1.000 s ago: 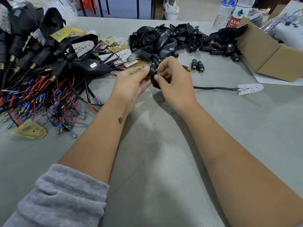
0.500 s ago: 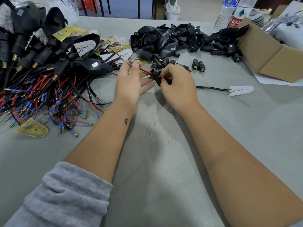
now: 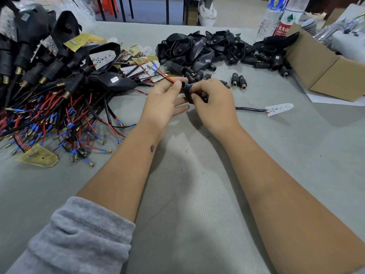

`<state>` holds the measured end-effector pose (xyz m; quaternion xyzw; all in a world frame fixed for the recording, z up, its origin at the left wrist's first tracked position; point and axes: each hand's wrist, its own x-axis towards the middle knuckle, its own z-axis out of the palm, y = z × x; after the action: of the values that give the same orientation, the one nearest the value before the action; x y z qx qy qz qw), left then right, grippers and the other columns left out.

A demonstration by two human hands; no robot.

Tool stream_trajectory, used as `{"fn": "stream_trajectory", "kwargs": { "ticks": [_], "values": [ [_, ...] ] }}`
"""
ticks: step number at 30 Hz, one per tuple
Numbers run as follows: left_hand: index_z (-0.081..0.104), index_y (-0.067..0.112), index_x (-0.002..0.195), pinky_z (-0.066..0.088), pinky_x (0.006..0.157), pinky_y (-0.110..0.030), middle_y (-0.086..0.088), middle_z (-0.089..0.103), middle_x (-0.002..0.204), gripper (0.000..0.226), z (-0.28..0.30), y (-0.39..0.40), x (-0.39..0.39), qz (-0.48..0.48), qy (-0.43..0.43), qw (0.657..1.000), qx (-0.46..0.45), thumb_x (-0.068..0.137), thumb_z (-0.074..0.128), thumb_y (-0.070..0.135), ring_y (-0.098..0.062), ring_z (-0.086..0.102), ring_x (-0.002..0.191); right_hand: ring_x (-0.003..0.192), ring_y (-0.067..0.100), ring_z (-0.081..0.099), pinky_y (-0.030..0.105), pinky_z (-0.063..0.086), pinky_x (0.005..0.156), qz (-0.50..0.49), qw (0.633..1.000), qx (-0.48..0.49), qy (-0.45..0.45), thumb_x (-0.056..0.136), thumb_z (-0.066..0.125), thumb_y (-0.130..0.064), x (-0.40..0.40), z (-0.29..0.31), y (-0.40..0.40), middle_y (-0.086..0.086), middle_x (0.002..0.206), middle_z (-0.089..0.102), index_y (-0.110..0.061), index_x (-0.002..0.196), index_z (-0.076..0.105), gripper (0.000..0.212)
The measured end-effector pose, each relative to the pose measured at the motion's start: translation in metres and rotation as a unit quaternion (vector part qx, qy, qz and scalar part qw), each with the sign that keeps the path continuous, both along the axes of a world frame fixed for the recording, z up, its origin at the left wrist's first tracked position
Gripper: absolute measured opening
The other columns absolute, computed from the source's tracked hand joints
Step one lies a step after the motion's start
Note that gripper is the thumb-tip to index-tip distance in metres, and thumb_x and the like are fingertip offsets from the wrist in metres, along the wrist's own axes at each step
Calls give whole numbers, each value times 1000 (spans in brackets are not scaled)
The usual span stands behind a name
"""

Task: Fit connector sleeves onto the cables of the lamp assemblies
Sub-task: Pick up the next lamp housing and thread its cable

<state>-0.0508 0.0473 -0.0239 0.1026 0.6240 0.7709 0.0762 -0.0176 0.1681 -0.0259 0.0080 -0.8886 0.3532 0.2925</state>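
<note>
Pinching a red and black wire pair point(image 3: 165, 76) between thumb and forefinger, the left hand point(image 3: 164, 103) is seen at table centre, its other fingers extended. A black connector sleeve point(image 3: 187, 91), threaded on those wires, is gripped by the curled right hand point(image 3: 214, 105). The cable point(image 3: 249, 109) is trailed right to an LED board point(image 3: 279, 109) on the grey table point(image 3: 197, 194). Finished assemblies point(image 3: 59, 86) are heaped left; loose sleeves point(image 3: 239, 81) lie beyond.
</note>
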Motion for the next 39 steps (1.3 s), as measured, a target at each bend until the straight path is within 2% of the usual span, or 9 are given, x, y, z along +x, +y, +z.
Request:
{"fn": "stream_trajectory", "kwargs": {
  "ticks": [3,6,10,12,22,29,32,35,39],
  "values": [
    [58,24,92,60,73,-32,-3,65,96,26,2,-4,-2,40,-18,998,35,106,37,22,-21,71,77,95,19,56,29,45,87,-11,1000,-2,0,83,59,2,1,2,0,-2,96,54,-7,98,68,20],
    [53,22,91,61,72,-37,-7,64,96,28,3,-6,-4,78,-55,991,94,107,31,24,-28,72,78,104,23,53,32,43,92,-54,998,6,-17,79,55,3,2,3,2,-3,101,49,-10,103,65,29],
    [49,20,91,61,72,-39,-8,66,93,28,4,-6,-5,95,-74,984,131,108,27,27,-27,73,74,110,25,51,39,38,96,-141,983,83,-89,83,52,-9,0,2,5,0,113,59,-21,108,62,30],
    [48,20,92,61,72,-39,-9,66,95,28,4,-6,-6,101,-74,984,128,108,27,27,-26,73,75,111,24,52,39,37,95,-152,980,91,-92,88,50,-12,0,3,7,-1,112,61,-23,107,61,25],
    [54,17,92,60,74,-36,-18,67,109,29,4,-4,-5,77,-77,991,82,107,32,29,-33,72,87,103,30,53,44,40,90,-82,994,77,-14,92,55,-9,1,3,6,9,103,62,-14,105,67,19],
    [65,19,93,58,79,-32,-11,70,106,37,3,-4,-4,10,-53,998,38,105,36,37,-27,72,91,104,26,53,37,39,89,-47,996,71,0,93,54,-8,2,3,2,7,103,62,-10,104,67,18],
    [67,22,100,58,81,-33,-5,74,102,39,3,-6,-3,-11,-50,998,36,105,33,41,-26,72,94,103,24,53,38,41,88,-41,998,52,6,92,54,-6,3,4,2,6,103,62,-10,102,66,16],
    [64,28,109,59,81,-35,-8,71,110,41,4,-7,-1,-1,-46,998,38,106,26,42,-29,72,95,101,24,53,36,41,86,-31,998,50,3,91,55,-4,2,3,2,6,100,62,-8,100,66,15],
    [60,27,112,59,76,-37,-14,66,120,43,6,-8,1,31,-54,996,64,106,21,43,-35,70,95,98,27,53,38,40,86,-16,997,74,-3,90,54,-2,1,2,0,9,98,62,-6,99,65,14]
  ]
}}
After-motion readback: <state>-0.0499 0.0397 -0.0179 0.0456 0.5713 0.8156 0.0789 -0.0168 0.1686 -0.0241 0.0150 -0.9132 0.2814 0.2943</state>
